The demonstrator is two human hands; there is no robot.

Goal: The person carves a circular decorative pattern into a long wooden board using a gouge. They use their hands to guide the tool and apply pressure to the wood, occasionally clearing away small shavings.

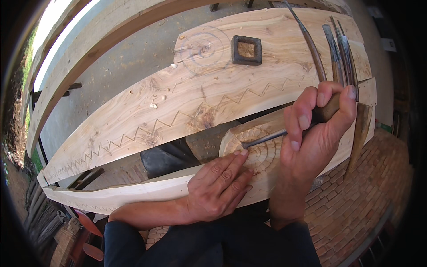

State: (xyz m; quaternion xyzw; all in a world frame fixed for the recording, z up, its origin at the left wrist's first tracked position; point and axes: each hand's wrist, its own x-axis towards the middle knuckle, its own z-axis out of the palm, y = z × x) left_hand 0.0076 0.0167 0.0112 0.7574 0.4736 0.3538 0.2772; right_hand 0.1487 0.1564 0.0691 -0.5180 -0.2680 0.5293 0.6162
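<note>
My right hand is wrapped round the wooden handle of a carving gouge, whose dark metal shaft slants down to the left. The gouge's tip rests on a round carved pattern of petal-like cuts in the near wooden board. My left hand lies over that board with its fingers stretched out, fingertips close beside the tip; whether they touch the metal I cannot tell. Behind it, the far board bears a zigzag line and pencilled circles.
A small dark square dish sits on the far board. Several carving tools lie at its right, with another long-handled chisel beside them. Wood chips are scattered about. A curved beam crosses the upper left; brick paving lies below right.
</note>
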